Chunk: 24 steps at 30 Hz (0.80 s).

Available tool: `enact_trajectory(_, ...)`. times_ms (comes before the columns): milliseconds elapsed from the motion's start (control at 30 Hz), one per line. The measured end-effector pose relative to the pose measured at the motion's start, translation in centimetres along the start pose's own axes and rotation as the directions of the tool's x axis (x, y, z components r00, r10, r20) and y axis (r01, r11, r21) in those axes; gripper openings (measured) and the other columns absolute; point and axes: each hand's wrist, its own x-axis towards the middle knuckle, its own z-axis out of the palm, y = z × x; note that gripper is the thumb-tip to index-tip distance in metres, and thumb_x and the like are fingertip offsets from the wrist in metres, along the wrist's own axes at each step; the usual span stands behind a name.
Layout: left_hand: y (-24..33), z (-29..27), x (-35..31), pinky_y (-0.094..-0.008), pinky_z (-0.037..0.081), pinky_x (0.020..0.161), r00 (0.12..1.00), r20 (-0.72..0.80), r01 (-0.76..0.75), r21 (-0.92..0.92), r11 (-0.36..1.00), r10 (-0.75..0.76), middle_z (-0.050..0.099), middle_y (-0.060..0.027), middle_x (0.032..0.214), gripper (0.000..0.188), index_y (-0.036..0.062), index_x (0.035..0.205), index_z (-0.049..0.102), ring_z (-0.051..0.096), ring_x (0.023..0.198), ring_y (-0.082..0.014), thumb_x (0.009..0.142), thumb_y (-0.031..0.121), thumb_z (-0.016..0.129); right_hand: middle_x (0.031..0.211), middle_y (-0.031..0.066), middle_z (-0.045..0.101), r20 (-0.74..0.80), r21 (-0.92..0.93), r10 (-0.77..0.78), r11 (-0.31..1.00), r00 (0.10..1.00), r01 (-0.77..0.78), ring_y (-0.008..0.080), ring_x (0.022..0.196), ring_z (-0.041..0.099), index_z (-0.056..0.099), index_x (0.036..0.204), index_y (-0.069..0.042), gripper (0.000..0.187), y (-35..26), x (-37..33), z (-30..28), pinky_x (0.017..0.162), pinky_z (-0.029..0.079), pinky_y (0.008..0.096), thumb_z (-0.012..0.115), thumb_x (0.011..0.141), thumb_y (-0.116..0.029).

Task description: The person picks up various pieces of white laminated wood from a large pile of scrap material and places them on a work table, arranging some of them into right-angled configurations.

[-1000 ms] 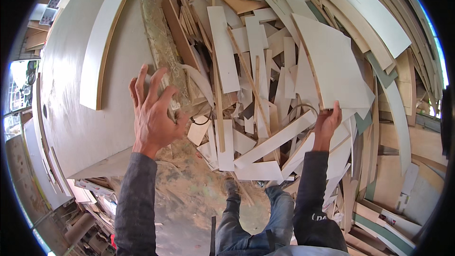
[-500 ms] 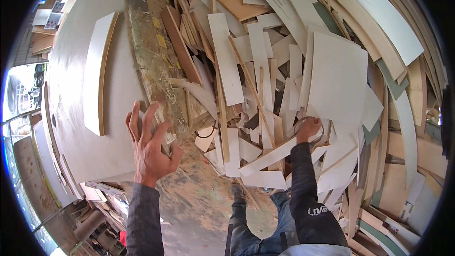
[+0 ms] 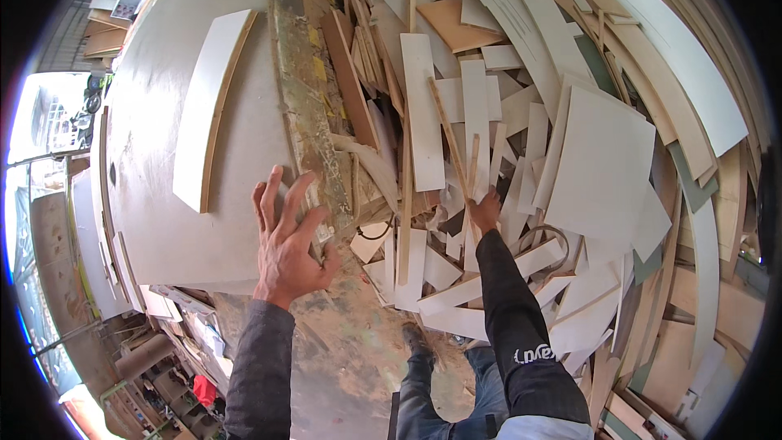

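Observation:
My left hand (image 3: 293,236) lies with its fingers spread over the near right corner of a grey-white worktable (image 3: 236,253). Its thumb stays apart, and the hand holds nothing. Farther right, my right hand (image 3: 485,210) reaches down into a heap of offcuts. Its fingers close on the lower part of a thin wood strip (image 3: 450,134), which leans across white board pieces. A second short strip (image 3: 474,155) stands close by. Beside my right forearm lies a thin curved band (image 3: 564,240). A white board offcut (image 3: 213,110) with a brown edge rests on the worktable.
Large white panels (image 3: 599,167) and long boards (image 3: 700,57) are stacked at the right. A brown plank (image 3: 350,81) leans beside the worktable's worn edge (image 3: 297,114). The dusty floor (image 3: 342,358) shows near my feet. A red item (image 3: 204,391) sits at the lower left.
My right hand has left the curved band and moved left onto the thin wood strip, whose lean has changed slightly. The whole view has shifted; my left hand stays at the table corner.

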Motion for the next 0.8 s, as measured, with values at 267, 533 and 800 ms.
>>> enact_trajectory(267,-0.2,0.1,0.0,-0.0624,0.015,0.117,1.0,-0.018,-0.013,-0.016,1.0,0.013,0.046,-0.0141,0.142,0.03,0.0016,0.087,0.067,0.022,0.143,-0.0442,0.06,0.014,0.062,0.105,0.0261,0.058,0.056,-0.077,-0.264,0.96,0.963,0.268,0.0458,0.095,0.06,0.056,0.103,0.006,0.034,1.7,-0.8,0.3,0.079,0.047,0.0496,0.066,0.091,-0.025)
enact_trajectory(533,0.1,-0.5,0.2,-0.0617,0.017,0.117,1.0,-0.01,-0.014,-0.03,0.999,0.014,0.045,-0.015,0.143,0.03,0.0022,0.089,0.067,0.021,0.144,-0.0434,0.061,0.013,0.064,0.099,0.0252,0.055,-0.367,0.322,-0.08,0.924,0.927,0.207,0.0439,0.094,0.056,0.055,0.105,0.003,0.019,0.9,0.7,-9.2,0.077,0.044,0.0502,0.057,0.096,-0.013)
enact_trajectory(800,-0.5,-1.4,-1.2,-0.0616,0.013,0.119,0.999,-0.015,0.029,-0.036,0.999,-0.029,0.045,-0.0146,0.142,0.027,0.0029,0.088,0.065,0.021,0.144,-0.0424,0.064,0.015,0.065,0.105,0.0246,0.061,-0.486,0.016,-0.203,0.97,0.85,0.241,0.0414,0.094,0.06,0.06,0.112,-0.002,0.023,-1.7,2.6,-15.3,0.078,0.049,0.0455,0.049,0.092,-0.007)
